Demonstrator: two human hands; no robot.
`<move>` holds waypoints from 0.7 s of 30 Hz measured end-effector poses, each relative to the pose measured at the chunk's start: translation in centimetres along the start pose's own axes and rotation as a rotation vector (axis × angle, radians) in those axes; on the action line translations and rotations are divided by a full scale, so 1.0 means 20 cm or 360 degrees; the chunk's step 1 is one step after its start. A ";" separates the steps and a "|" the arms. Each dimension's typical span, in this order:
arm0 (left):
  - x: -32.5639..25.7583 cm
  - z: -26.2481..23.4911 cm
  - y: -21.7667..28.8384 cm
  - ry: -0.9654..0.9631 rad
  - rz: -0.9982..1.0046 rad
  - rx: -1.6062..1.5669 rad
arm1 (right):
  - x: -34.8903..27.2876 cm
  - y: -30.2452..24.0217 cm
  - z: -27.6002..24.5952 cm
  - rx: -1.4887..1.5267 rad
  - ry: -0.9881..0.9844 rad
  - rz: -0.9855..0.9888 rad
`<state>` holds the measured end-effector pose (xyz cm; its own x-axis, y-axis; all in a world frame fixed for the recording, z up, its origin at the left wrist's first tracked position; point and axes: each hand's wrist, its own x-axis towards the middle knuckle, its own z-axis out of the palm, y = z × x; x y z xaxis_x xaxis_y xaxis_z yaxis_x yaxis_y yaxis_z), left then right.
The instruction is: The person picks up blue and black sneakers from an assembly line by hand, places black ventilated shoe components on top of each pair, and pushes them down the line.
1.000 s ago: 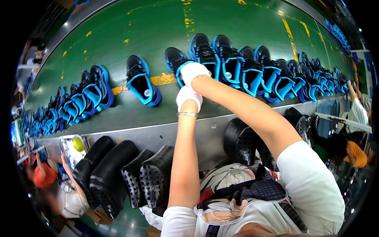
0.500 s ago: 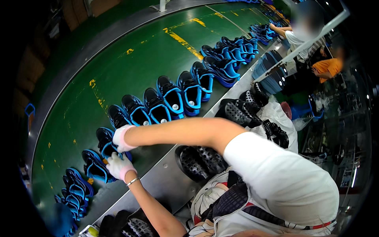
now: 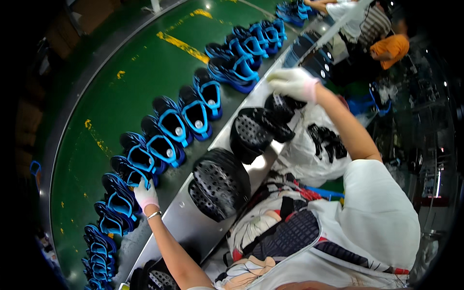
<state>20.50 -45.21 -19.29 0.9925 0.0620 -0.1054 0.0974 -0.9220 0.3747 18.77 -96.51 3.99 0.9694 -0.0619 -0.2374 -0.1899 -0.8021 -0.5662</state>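
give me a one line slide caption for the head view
Gloved left hand rests on a blue-and-black shoe in the row on the green belt while the gloved right hand reaches over black soles.

This is a shoe factory's assembly line. A wide green conveyor belt (image 3: 121, 92) curves past beyond both hands, carrying a long row of identical black-and-blue shoe uppers (image 3: 183, 121). Between the hands, along the grey metal bench (image 3: 179, 217) edging the belt, stand stacks of black studded rubber outsoles (image 3: 217, 181). Beyond the right hand (image 3: 292, 83), another worker in an orange top (image 3: 391, 46) stands at the same line, and the left hand (image 3: 145, 193) rests on one upper.
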 end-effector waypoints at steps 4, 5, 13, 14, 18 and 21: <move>-0.04 0.14 0.15 0.0196 0.0214 -0.0058 | -0.21 0.34 -0.11 0.0265 0.0221 0.0559; -0.02 0.12 0.24 0.0151 0.0195 -0.0016 | -0.23 0.39 -0.11 0.0240 0.0209 0.0573; -0.05 0.19 0.21 0.0157 -0.0113 0.0066 | -0.21 0.60 0.11 -0.0289 -0.0113 0.0348; -0.09 0.20 0.19 0.0188 -0.0101 -0.0050 | -0.20 0.68 0.15 -0.0397 -0.0137 0.0275; -0.20 0.20 0.15 0.0106 -0.0150 -0.0495 | -0.17 0.77 0.24 -0.0635 -0.0279 0.0327; -0.31 0.14 0.12 0.0087 -0.0245 -0.0552 | -0.13 0.80 0.29 -0.0712 -0.0289 0.0306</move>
<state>14.28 -48.80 -20.32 0.9658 0.2189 -0.1388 0.2557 -0.7168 0.6487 12.37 -105.77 -9.02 0.8735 -0.1613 -0.4594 -0.2387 -0.9643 -0.1152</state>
